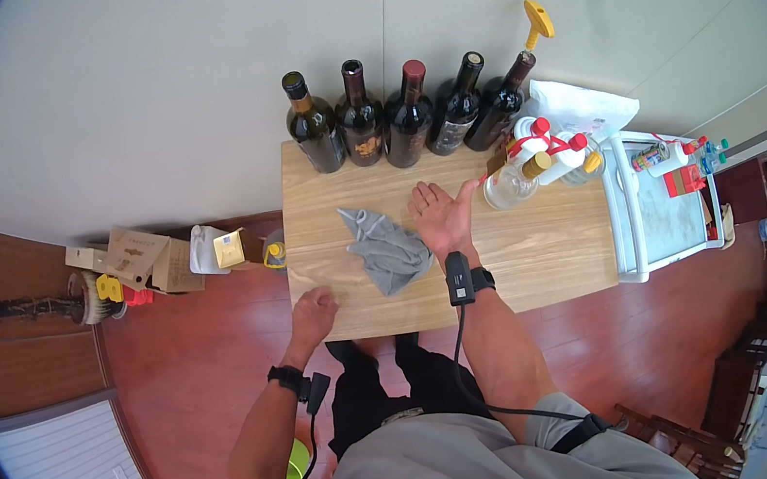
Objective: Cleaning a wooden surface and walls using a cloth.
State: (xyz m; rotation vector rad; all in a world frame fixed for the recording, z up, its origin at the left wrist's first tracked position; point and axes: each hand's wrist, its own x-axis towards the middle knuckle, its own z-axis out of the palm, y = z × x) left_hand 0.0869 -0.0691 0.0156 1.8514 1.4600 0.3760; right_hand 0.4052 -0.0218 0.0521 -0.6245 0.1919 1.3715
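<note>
My right hand [442, 218] is palm up over the wooden table [540, 254], its fingers apart and nothing in it. Just left of it lies a crumpled grey cloth [389, 250]. My left hand [313, 315] is by the table's front left edge, fingers curled in, with nothing visible in it. Several dark wine bottles stand in a row along the back, among them one with a red cap [409, 118]. A yellow corkscrew [535, 23] is upright in the mouth of the rightmost wine bottle [502, 101]. Close to my right hand's thumb stands a clear glass bottle [512, 185] with a gold cap.
White bottles with red caps [566, 155] and a white packet [586, 108] crowd the back right corner. A white cart [636, 233] holding bottles and a can [650, 156] adjoins the table's right side. Cardboard boxes [151, 261] and a white jug [207, 249] are on the left.
</note>
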